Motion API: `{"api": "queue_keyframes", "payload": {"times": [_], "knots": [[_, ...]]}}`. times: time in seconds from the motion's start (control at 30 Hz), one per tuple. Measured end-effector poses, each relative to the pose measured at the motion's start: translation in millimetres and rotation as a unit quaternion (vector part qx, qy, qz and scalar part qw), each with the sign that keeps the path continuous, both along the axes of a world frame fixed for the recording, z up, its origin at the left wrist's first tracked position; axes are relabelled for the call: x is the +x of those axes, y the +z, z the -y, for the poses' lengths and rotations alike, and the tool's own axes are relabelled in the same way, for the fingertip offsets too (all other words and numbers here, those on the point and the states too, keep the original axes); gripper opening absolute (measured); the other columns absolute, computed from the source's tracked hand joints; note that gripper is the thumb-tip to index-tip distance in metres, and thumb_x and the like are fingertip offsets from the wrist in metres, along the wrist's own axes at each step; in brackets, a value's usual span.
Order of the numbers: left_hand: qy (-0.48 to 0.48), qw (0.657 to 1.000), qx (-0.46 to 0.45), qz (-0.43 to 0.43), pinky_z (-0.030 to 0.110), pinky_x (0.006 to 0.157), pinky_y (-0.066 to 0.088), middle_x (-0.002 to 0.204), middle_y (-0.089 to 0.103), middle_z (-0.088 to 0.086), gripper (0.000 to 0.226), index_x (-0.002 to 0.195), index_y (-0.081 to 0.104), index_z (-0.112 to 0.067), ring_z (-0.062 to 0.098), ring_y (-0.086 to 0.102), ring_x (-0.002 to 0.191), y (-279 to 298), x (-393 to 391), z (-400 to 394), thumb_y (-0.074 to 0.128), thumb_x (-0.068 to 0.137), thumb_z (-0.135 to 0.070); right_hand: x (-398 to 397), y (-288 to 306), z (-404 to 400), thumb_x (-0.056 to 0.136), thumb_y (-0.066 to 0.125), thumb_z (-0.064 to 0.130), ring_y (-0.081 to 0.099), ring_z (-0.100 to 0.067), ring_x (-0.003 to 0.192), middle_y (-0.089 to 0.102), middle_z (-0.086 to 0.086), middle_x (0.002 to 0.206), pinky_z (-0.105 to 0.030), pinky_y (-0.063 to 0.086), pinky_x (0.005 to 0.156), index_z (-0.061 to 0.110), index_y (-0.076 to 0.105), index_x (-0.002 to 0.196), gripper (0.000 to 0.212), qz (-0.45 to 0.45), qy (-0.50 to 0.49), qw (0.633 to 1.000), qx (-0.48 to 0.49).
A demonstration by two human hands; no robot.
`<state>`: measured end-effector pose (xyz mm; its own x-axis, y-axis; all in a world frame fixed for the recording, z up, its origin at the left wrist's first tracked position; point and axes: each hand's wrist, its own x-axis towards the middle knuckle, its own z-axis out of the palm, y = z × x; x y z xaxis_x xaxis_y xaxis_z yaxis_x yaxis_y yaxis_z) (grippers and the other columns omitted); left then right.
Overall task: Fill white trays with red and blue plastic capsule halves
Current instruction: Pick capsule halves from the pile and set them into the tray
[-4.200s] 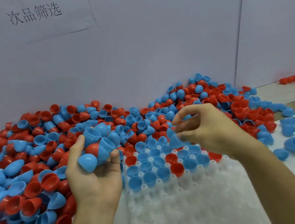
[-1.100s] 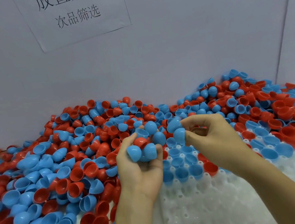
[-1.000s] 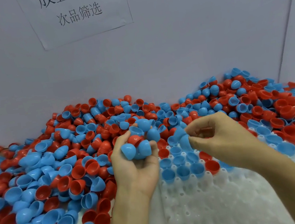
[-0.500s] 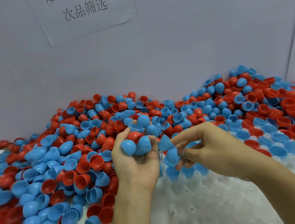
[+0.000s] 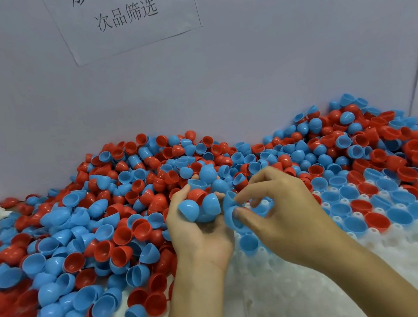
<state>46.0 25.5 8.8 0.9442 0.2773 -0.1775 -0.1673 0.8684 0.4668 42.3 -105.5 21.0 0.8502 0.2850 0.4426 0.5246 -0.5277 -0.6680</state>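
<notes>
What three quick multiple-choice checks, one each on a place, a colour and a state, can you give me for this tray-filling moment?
1. Where is the white tray?
A. left of the loose pile
B. under and right of the hands
C. leaning on the wall

2. What colour is the capsule half pinched in the right hand?
A. red
B. white
C. blue

3. How is the left hand?
A. cupped around a clutch of halves
B. flat on the tray
C. out of view

Answers: 1 B, its bumpy sockets spread below the wrists and rightward. 2 C, blue shows between thumb and fingertips. 3 A, blue and red halves sit bunched in its curled fingers.
</notes>
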Motion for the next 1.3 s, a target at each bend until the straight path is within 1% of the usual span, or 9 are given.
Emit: {"api": "queue_keyframes", "payload": {"times": [0.13,0.43,0.53,0.67,0.77,0.83,1.03,1.13,1.3], "knots": [[-0.008,1.0,0.0,-0.004,0.026,0.053,0.053,0.057,0.053,0.006,0.022,0.068,0.053,-0.012,0.017,0.054,0.048,-1.0,-0.4,-0.4,0.057,0.089,-0.019,-0.2,-1.2,-4.0,0.081,0.077,0.025,0.06,-0.004,0.08,0.062,0.015,0.079,-0.013,0.046,0.062,0.028,0.069,0.072,0.012,0.041,-0.02,0.998,0.035],[-0.003,1.0,-0.014,0.013,0.026,0.062,0.051,0.062,0.051,0.003,0.014,0.069,0.05,-0.014,0.015,0.052,0.053,-1.9,1.2,1.9,0.064,0.069,-0.015,-4.4,0.1,-17.1,0.077,0.08,0.02,0.067,-0.004,0.062,0.07,0.01,0.067,-0.015,0.052,0.057,0.027,0.063,0.078,0.018,-0.081,-0.054,0.979,0.179],[-0.004,1.0,-0.013,0.006,0.037,0.089,0.044,0.074,0.048,0.006,0.012,0.075,0.05,-0.014,0.02,0.051,0.069,-5.4,3.8,1.5,0.061,0.08,-0.015,-7.7,2.5,-17.2,0.08,0.077,0.015,0.07,-0.017,0.061,0.072,-0.001,0.068,-0.031,0.059,0.062,0.031,0.047,0.081,0.034,-0.124,-0.026,0.966,0.225],[-0.015,0.999,-0.024,0.014,0.043,0.114,0.035,0.105,0.044,0.016,0.034,0.101,0.049,-0.013,0.03,0.044,0.1,-8.1,6.3,0.3,0.065,0.072,-0.017,-13.2,5.9,-17.6,0.08,0.076,0.007,0.068,-0.016,0.053,0.071,0.0,0.063,-0.035,0.059,0.055,0.028,0.054,0.075,0.032,-0.097,-0.01,0.966,0.241],[-0.053,0.999,-0.011,0.006,0.038,0.076,0.059,0.084,0.06,0.012,0.017,0.082,0.06,-0.009,0.026,0.062,0.077,-9.5,3.7,1.5,0.064,0.08,-0.025,-14.9,4.4,-21.1,0.081,0.076,0.01,0.068,-0.018,0.054,0.07,0.002,0.062,-0.038,0.059,0.054,0.027,0.06,0.075,0.024,-0.067,-0.012,0.967,0.245],[-0.089,0.996,-0.004,-0.017,0.037,0.057,0.059,0.073,0.067,0.013,0.033,0.069,0.071,-0.005,0.028,0.069,0.062,-9.1,2.3,1.9,0.061,0.084,-0.032,-16.2,2.5,-24.2,0.081,0.076,0.012,0.068,-0.014,0.057,0.07,0.005,0.062,-0.032,0.058,0.052,0.028,0.062,0.077,0.021,-0.049,-0.011,0.969,0.242],[-0.13,0.99,0.015,-0.046,0.034,0.067,0.057,0.078,0.066,0.012,0.047,0.086,0.07,-0.001,0.027,0.067,0.073,-7.2,0.2,3.8,0.07,0.057,-0.038,-18.8,-5.5,-32.2,0.08,0.077,0.007,0.067,-0.005,0.054,0.07,0.009,0.059,-0.015,0.049,0.047,0.029,0.061,0.074,0.028,0.023,-0.004,0.972,0.235],[-0.137,0.99,0.029,-0.03,0.031,0.061,0.057,0.067,0.068,0.012,0.038,0.059,0.073,-0.004,0.027,0.069,0.058,-5.2,-3.2,3.4,0.065,0.064,-0.041,-16.0,-9.0,-32.1,0.082,0.075,-0.001,0.065,-0.006,0.055,0.07,0.009,0.065,-0.015,0.049,0.048,0.024,0.074,0.074,0.026,0.059,0.029,0.972,0.227],[-0.096,0.995,-0.021,-0.018,0.025,0.051,0.055,0.05,0.05,0.001,0.036,0.052,0.058,-0.012,0.017,0.055,0.044,-2.8,-4.9,-0.1,0.061,0.079,-0.036,-16.2,-5.0,-22.2,0.086,0.052,0.001,0.067,-0.007,0.088,0.07,0.006,0.086,-0.024,0.056,0.081,0.016,0.078,0.101,0.034,0.11,0.112,0.987,0.041]]}}
